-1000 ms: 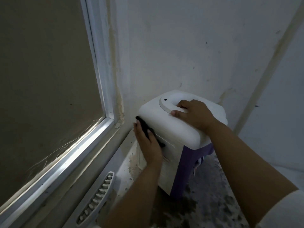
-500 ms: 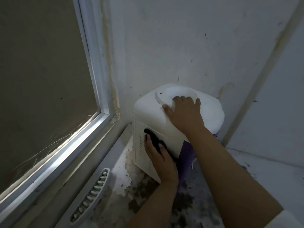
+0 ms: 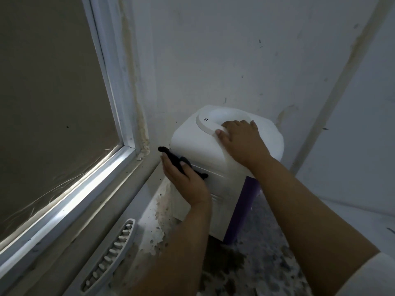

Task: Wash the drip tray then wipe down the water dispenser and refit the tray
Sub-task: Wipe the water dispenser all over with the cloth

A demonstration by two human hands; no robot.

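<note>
A white water dispenser point(image 3: 192, 142) with a purple front stands in the corner on a stained counter. My right hand point(image 3: 241, 142) rests on its top, fingers hooked over the rim of the round bottle well. My left hand point(image 3: 183, 178) presses a black cloth point(image 3: 175, 159) flat against the dispenser's left side, just under the top edge. The slotted white drip tray point(image 3: 113, 253) lies on the counter near the window ledge, to the left of my left forearm.
A window with a white frame point(image 3: 115, 103) fills the left side. White walls close the corner behind and to the right of the dispenser. The counter point(image 3: 267, 270) in front is speckled and dark with stains.
My left hand has slid the cloth up the dispenser's left side, from mid-panel to just under the top edge. My right hand has kept its place on the top.
</note>
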